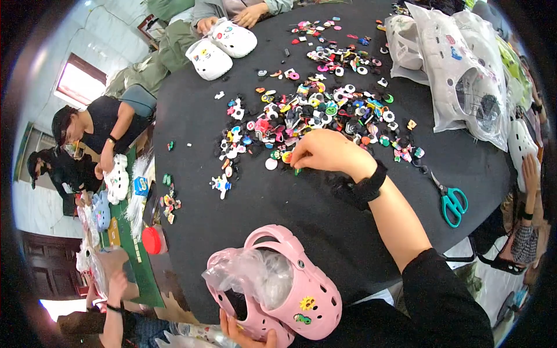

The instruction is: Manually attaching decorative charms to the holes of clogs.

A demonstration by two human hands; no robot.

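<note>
A pair of pink clogs (316, 290) with crumpled clear plastic (255, 272) inside sits at the table's near edge. The right-hand clog carries a yellow sun charm (307, 303) and a green charm (302, 319). My left hand (243, 335) grips the left-hand clog from below, fingers curled on its toe. Farther out, my right hand (328, 153) reaches over the near side of a pile of shoe charms (313, 113). Its fingers pinch together, and a small green charm (297, 171) shows at the fingertips. Beside them lies a round white charm (271, 164).
Teal-handled scissors (454, 206) lie at the right. Bagged white clogs (464, 75) stand at the far right. Across the black table (197, 116), another person's hands (249, 14) hold white clogs (212, 58). A red-lidded jar (152, 240) stands at the left; more people work around.
</note>
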